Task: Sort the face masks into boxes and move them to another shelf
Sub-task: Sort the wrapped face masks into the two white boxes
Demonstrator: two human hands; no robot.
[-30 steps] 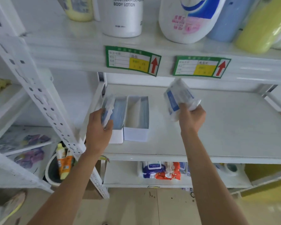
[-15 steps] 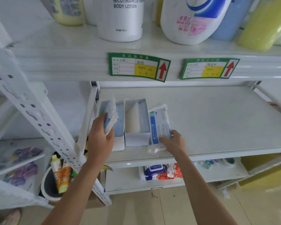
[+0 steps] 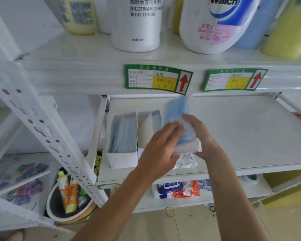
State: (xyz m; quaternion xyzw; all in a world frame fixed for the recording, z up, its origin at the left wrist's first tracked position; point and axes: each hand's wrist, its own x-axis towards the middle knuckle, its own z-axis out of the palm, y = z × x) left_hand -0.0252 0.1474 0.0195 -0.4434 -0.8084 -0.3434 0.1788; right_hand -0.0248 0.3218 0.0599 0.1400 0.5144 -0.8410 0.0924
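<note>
both hands meeting above the shelf, near its front edge. left hand curled around a stack of blue masks, fingers over its near face; right hand gripping the same stack from the other side, along with crumpled clear wrapping hanging below. stack upright, blurred at the top. two open white boxes side by side at the shelf's left end: left box full of masks, right box just beside the stack, partly hidden by the left hand.
</note>
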